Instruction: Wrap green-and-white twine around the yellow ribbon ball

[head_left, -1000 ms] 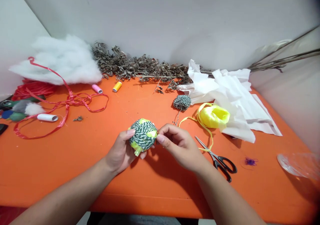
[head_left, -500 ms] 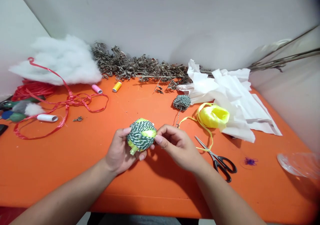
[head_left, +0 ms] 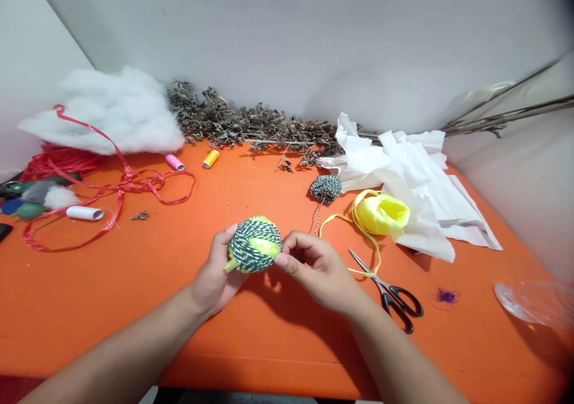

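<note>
The twine-wrapped ball (head_left: pixel 253 246) is held above the orange table (head_left: pixel 134 308), cradled by the curled fingers (head_left: pixel 231 230) of the left hand (head_left: pixel 214 269) and pinched by the right hand (head_left: pixel 319 269); a slackened grip could let it be dropped.

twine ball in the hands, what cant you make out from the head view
- Head view: the underside of the twine ball is hidden by the left hand and the right hand.
- Head view: the purple scrap is too small to identify.
- Head view: the clear object is cut off by the right edge.
- Head view: the dark object is cut off by the left edge.
</note>
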Demonstrator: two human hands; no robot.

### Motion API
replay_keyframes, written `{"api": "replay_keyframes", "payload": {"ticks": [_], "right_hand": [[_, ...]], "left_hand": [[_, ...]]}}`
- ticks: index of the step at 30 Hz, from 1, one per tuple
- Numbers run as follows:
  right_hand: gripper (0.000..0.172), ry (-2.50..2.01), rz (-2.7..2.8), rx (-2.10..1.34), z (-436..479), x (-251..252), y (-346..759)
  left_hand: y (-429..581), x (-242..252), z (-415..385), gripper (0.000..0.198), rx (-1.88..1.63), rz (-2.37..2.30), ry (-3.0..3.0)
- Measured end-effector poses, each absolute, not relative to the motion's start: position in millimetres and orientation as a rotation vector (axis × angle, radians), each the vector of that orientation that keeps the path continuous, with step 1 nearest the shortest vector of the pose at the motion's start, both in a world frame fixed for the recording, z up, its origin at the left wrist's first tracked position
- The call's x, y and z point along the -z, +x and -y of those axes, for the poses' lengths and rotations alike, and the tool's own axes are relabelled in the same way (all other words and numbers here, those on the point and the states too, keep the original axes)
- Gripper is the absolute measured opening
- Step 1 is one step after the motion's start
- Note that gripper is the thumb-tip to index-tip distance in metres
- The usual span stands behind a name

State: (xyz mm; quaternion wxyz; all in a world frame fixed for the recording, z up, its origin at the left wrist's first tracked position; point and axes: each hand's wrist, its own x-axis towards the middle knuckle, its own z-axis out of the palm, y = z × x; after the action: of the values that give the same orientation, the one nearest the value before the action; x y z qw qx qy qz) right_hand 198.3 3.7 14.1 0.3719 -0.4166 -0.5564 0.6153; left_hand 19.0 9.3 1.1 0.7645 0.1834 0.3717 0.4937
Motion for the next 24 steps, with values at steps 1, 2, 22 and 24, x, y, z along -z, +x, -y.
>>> {"api": "replay_keyframes", "payload": {"ticks": [1, 2, 22, 24], "right_hand": [[0.038, -1.087, 1.440, -1.541, -3.2, -15.2, 198.2], [0.038, -1.106, 1.450, -1.503, -3.0, -16.0, 198.1], [0.035, -1.110, 1.453, -1.504, -3.9, -11.7, 197.7], [0.036, -1.116, 1.456, -1.496, -3.5, -11.6, 197.1]], "left_hand": [[19.5, 0.3, -10.2, 0.030, -1.087, -0.837, 0.405], [19.6, 1.7, -11.1, 0.029, -1.093, -0.860, 0.409], [16.6, 5.4, -6.3, 0.047, -1.035, -0.770, 0.492], [17.1, 8.0, -7.2, 0.046, -1.004, -0.779, 0.498]]}}
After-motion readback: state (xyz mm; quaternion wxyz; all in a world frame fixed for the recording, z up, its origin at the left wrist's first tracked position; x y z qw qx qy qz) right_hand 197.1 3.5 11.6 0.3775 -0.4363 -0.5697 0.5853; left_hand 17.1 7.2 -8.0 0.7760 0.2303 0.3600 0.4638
